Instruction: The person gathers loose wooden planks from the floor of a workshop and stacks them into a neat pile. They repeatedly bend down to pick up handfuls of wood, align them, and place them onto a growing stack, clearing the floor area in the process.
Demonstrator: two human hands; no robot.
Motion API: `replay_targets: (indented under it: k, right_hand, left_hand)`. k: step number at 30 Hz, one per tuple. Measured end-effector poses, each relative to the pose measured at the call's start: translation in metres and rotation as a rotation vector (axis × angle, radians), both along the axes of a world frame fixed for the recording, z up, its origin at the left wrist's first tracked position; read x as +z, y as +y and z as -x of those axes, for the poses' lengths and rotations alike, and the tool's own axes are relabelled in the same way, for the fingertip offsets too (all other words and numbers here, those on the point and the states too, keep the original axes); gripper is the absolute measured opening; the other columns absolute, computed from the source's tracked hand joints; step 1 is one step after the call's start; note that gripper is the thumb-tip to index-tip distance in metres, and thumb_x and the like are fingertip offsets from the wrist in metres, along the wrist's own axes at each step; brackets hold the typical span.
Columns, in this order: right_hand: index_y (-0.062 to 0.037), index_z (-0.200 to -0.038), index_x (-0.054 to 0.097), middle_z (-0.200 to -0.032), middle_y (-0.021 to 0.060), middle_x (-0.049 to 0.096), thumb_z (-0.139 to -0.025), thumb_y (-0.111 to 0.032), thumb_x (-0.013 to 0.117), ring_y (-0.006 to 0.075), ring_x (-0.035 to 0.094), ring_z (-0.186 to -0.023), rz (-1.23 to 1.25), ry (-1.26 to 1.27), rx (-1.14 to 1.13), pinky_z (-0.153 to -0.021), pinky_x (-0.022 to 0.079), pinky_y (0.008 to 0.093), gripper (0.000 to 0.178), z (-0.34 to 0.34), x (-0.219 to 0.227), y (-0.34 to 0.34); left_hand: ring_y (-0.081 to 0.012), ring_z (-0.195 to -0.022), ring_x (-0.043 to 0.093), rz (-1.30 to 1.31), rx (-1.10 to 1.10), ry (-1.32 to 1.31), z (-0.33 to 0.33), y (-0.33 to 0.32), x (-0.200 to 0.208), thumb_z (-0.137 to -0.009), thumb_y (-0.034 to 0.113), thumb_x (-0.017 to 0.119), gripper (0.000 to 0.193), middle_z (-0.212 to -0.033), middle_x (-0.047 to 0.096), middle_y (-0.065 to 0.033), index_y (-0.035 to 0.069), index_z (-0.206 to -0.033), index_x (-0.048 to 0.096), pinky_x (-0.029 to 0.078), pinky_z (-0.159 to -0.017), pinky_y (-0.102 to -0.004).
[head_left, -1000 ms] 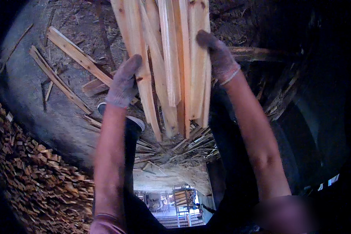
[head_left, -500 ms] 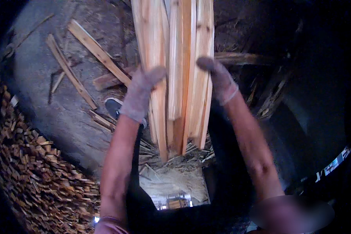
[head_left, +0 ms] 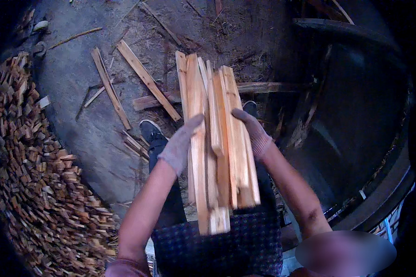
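Observation:
Between my two gloved hands is a bundle of pale wooden slats [head_left: 223,138], long, narrow and uneven at the ends. My left hand [head_left: 184,141] grips the bundle's left side, thumb over the top slat. On the right side my right hand [head_left: 252,129] clasps it the same way. Both gloves are pinkish grey. The slats point away from me, and their near ends hang over a dark patterned cloth [head_left: 180,247] at my lap. The fingers beneath the bundle are hidden.
A tall stack of cut wood pieces [head_left: 41,184] curves along the left. Loose slats [head_left: 148,81] and another strip [head_left: 110,87] lie on the dirty floor, left of the bundle. A thicker beam [head_left: 272,87] lies crosswise beyond it. To the right is a large dark curved rim [head_left: 379,194].
The bundle has come closer to my body and lower, so its far ends now show. Both hands moved with it, still gripping. My view has shifted, showing more floor and the wood stack.

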State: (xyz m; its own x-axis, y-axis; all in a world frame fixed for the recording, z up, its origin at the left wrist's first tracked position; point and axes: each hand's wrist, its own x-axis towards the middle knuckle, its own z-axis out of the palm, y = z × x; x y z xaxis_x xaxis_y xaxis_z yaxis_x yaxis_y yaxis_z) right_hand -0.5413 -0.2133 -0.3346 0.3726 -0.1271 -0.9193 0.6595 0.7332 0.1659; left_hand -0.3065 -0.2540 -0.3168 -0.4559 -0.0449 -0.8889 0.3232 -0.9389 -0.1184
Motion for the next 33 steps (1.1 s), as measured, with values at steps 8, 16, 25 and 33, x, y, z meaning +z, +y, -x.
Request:
replay_targets:
  k: [8, 16, 25, 33]
  right_hand:
    - [0.0031, -0.138, 0.055, -0.121, 0.0188, 0.071, -0.094, -0.044, 0.071, 0.0287, 0.073, -0.103, 0.094, 0.092, 0.024, -0.097, 0.06, 0.0429, 0.066, -0.027, -0.05, 0.017]
    - [0.0028, -0.138, 0.057, -0.13, 0.0172, 0.067, -0.097, -0.041, 0.068, 0.0265, 0.069, -0.111, 0.149, 0.071, 0.087, -0.1, 0.056, 0.0418, 0.062, -0.027, 0.056, 0.042]
    - [-0.0006, -0.134, 0.061, -0.122, 0.0135, 0.071, -0.093, -0.043, 0.073, 0.0256, 0.071, -0.105, 0.009, 0.003, 0.11, -0.097, 0.058, 0.0401, 0.06, -0.044, 0.098, 0.094]
    - [-0.0034, -0.137, 0.059, -0.126, 0.0125, 0.069, -0.093, -0.042, 0.075, 0.0264, 0.07, -0.109, -0.118, -0.018, 0.072, -0.098, 0.058, 0.041, 0.061, -0.059, 0.04, 0.128]
  left_hand:
    - [-0.0219, -0.117, 0.066, 0.065, 0.104, -0.07, 0.001, 0.058, -0.056, -0.102, 0.039, 0.064, 0.055, -0.128, 0.069, -0.0087, 0.003, -0.142, 0.057, 0.051, -0.105, -0.0359]
    - [-0.019, -0.108, 0.066, 0.313, -0.133, -0.269, -0.004, 0.085, 0.044, -0.089, 0.021, 0.08, 0.058, -0.12, 0.069, -0.0117, -0.004, -0.135, 0.054, 0.051, -0.098, -0.0332]
    - [-0.0207, -0.103, 0.067, 0.148, -0.113, -0.368, -0.014, 0.15, 0.094, -0.09, 0.017, 0.078, 0.058, -0.121, 0.068, -0.0122, -0.005, -0.137, 0.054, 0.054, -0.093, -0.0349]
    - [-0.0205, -0.116, 0.065, 0.04, -0.028, -0.202, -0.04, 0.19, 0.031, -0.098, 0.025, 0.069, 0.049, -0.127, 0.067, -0.0098, 0.0, -0.139, 0.058, 0.051, -0.104, -0.0367]
